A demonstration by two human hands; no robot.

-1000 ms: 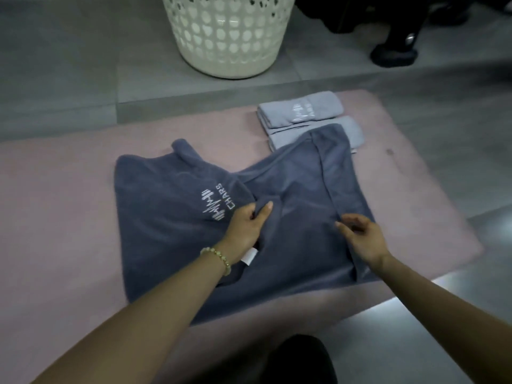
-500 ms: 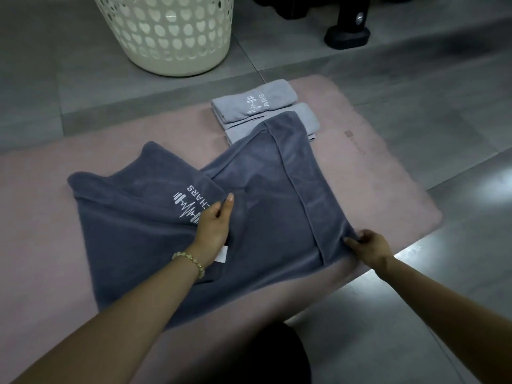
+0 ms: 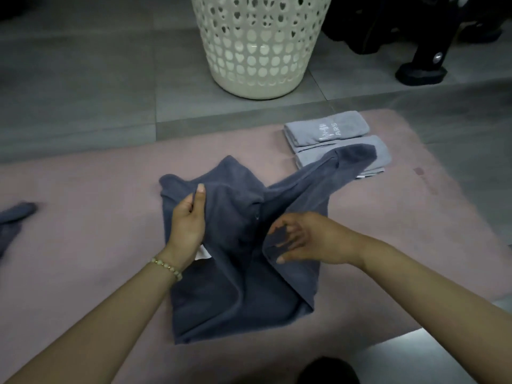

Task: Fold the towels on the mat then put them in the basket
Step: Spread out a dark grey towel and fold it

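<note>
A dark blue-grey towel (image 3: 235,295) lies bunched on the pink mat (image 3: 83,245), one corner draped over the nearer of two folded light grey towels (image 3: 327,128) at the mat's far side. My left hand (image 3: 187,225) pinches the towel's upper left fold between thumb and fingers. My right hand (image 3: 307,239) grips the towel's right edge, lifted toward the middle. The white perforated basket (image 3: 260,45) stands on the floor beyond the mat.
Another dark towel piece (image 3: 13,220) lies at the mat's left edge. Black equipment with a foot (image 3: 421,73) stands at the back right on the grey tiled floor (image 3: 83,79). A dark shape (image 3: 328,371) sits at the bottom edge.
My right hand has carried the towel's right edge from the mat's near right toward the middle. The left hand has shifted up to the fold. The towel is narrower and bunched.
</note>
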